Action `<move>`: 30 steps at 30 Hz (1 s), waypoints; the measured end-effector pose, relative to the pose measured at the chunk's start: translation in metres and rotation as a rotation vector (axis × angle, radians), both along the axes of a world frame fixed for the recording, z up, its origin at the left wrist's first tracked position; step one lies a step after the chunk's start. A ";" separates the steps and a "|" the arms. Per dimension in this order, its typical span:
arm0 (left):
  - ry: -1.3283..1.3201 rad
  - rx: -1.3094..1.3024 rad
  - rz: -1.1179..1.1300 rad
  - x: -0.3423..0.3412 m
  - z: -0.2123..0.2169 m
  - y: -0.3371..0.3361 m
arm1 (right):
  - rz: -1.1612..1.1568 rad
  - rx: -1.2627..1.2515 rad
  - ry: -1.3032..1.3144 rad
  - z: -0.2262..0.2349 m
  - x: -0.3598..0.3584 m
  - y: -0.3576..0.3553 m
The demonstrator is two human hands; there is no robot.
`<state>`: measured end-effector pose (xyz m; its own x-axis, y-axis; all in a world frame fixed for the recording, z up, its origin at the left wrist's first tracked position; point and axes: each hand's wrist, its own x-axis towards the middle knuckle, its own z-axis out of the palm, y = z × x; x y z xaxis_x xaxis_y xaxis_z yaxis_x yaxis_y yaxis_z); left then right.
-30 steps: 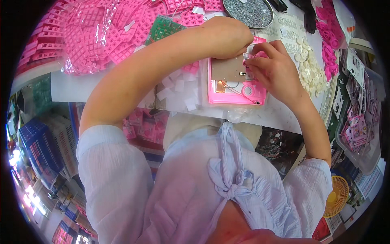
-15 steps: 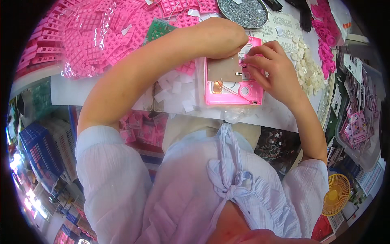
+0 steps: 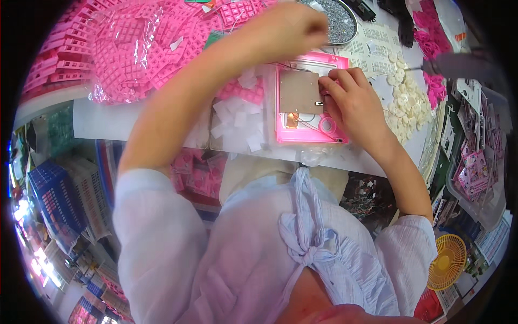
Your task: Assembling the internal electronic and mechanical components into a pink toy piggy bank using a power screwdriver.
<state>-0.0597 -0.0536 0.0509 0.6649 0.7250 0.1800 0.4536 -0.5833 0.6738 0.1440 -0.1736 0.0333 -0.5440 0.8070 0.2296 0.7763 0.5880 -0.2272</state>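
A pink plastic case (image 3: pixel 313 136) lies face down on the table in front of me, its inside showing wires and a round speaker ring. Over its upper left part sits a flat brown circuit board (image 3: pixel 298 93). My right hand (image 3: pixel 356 105) is at the board's right edge, fingers bent and closed on it; the thumb is partly hidden. My left hand (image 3: pixel 299 29), smeared by motion, hovers beyond the case beside an oval metal tray of small screws (image 3: pixel 341 24). Whether its fingers hold anything cannot be made out.
Pink keypad frames (image 3: pixel 121 65) pile up at the left, partly in clear plastic. White paper pieces (image 3: pixel 237 121) lie left of the case. Cream discs (image 3: pixel 407 100) and pink parts (image 3: pixel 430 48) are at the right, where a dark screwdriver (image 3: pixel 456 66) juts in.
My left hand has lifted off the board and moved up and away toward the screw tray. My right hand stays at the board's edge. The screwdriver has come into view at the right.
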 end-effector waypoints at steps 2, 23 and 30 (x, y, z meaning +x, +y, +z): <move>0.042 0.040 0.276 -0.021 -0.007 0.004 | 0.032 -0.104 0.080 0.008 0.000 0.007; -0.154 0.344 0.233 -0.016 -0.035 -0.062 | -0.106 -0.573 0.775 0.000 -0.011 0.049; -0.248 0.159 0.338 -0.002 -0.036 -0.078 | -0.204 -0.593 0.762 0.000 -0.011 0.028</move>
<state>-0.0617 -0.1313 0.0153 0.3183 0.8442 0.4313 0.4722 -0.5358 0.7000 0.1328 -0.1453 0.0329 -0.2565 0.9665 -0.0109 0.3738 0.0888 -0.9232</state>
